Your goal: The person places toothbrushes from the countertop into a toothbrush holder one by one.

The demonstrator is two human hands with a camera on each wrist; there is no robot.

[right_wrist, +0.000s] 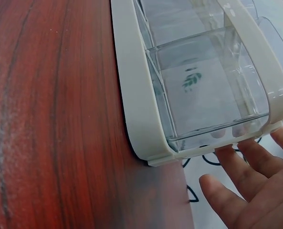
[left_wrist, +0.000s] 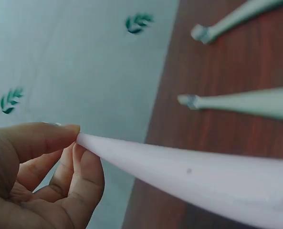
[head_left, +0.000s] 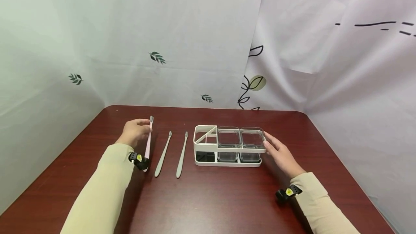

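In the head view my left hand (head_left: 134, 133) pinches a pink toothbrush (head_left: 148, 148) just below its head, between thumb and fingers. Its bristle end points up and away, its handle down toward me. The left wrist view shows the thumb and fingertips on the brush's thin neck, the pale pink handle (left_wrist: 189, 179) widening toward the camera. My right hand (head_left: 281, 156) touches the right end of a white toothbrush holder (head_left: 238, 150) that carries two clear cups (head_left: 229, 138). In the right wrist view its fingers (right_wrist: 241, 174) are extended, tips against the holder's end.
Two pale green toothbrushes, one on the left (head_left: 163, 154) and one on the right (head_left: 182, 156), lie side by side between my left hand and the holder. The dark red table (head_left: 208, 201) meets a white patterned cloth (head_left: 195, 46) at the back.
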